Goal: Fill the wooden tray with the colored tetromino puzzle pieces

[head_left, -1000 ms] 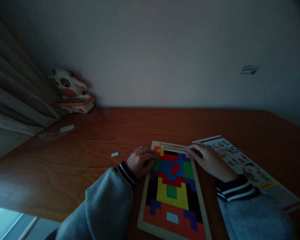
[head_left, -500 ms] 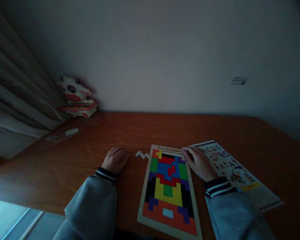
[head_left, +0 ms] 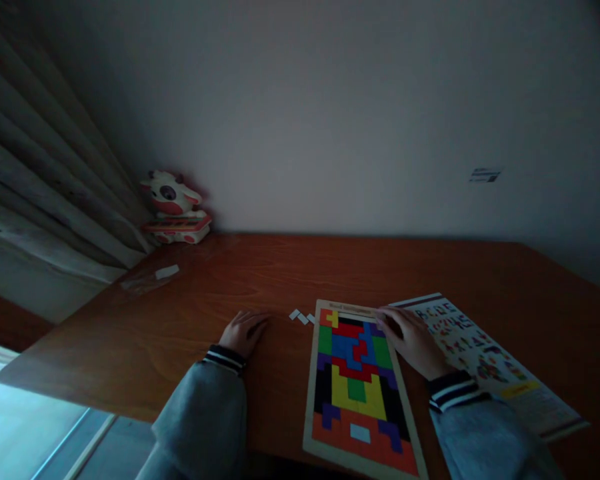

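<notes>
A wooden block-puzzle board [head_left: 310,413] lies on the table, filled with red, yellow, green, blue, purple, black and orange pieces. Near its lower end a pale rectangle [head_left: 360,433] sits among the orange pieces. My right hand [head_left: 413,337] rests at the board's upper right corner, thumb and fingertips drawn together at the edge; what is between them, if anything, is hidden. Left of the board, my left hand [head_left: 243,332] lies on the tabletop with fingers loosely stretched and nothing in it. Small white pieces [head_left: 303,319] lie between that hand and the board.
Beside my right forearm lies a printed pattern sheet [head_left: 485,360], partly under the hand. A cow-shaped toy [head_left: 175,207] stands at the back left near the curtain [head_left: 45,180]. A clear wrapper with a white label [head_left: 167,272] lies on the wooden table [head_left: 145,333].
The whole view has shifted, so everything appears a little further right and lower. Both hands keep nearly the same places relative to the board.
</notes>
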Demonstrator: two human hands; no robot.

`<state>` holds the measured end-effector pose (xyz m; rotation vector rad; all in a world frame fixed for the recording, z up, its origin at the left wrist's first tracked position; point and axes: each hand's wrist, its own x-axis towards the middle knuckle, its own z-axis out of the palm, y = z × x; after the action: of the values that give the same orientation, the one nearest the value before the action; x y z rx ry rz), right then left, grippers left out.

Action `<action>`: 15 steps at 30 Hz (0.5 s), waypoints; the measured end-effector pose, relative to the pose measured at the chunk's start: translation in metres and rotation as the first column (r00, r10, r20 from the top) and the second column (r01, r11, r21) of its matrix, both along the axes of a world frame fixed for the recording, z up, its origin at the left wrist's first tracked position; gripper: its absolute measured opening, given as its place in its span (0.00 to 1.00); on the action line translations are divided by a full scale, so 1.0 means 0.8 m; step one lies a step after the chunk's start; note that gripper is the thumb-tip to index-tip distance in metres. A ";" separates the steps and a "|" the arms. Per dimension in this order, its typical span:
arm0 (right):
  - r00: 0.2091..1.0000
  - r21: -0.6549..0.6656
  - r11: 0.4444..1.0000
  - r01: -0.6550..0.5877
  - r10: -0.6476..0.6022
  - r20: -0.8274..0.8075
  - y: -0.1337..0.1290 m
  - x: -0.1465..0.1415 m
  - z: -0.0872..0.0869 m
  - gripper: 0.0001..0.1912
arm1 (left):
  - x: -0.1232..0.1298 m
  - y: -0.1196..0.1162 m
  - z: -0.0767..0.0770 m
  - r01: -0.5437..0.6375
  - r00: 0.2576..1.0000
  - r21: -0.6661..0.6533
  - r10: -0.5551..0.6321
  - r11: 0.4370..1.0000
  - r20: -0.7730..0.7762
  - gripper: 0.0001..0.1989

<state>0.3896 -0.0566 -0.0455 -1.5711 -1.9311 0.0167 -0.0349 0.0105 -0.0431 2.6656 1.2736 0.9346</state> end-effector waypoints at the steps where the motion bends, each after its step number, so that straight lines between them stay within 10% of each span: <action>1: 1.000 -0.006 1.000 0.011 -0.011 0.001 0.000 0.001 0.002 0.15 | 0.001 0.001 -0.001 0.030 0.999 -0.004 -0.030 1.000 0.013 0.13; 8: 0.994 -0.074 0.991 0.112 -0.111 0.010 0.005 -0.012 0.038 0.18 | 0.007 0.016 0.002 0.175 0.978 -0.082 -0.164 0.981 0.127 0.10; 15: 0.997 -0.281 0.958 -0.048 0.031 -0.067 0.021 -0.139 0.066 0.12 | -0.030 0.024 0.011 0.205 0.978 -0.122 -0.197 0.971 0.075 0.13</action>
<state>0.2788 -0.0397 0.0072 -1.6903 -1.9774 0.3703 -0.0593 0.0297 -0.0343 2.5835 0.9919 0.8690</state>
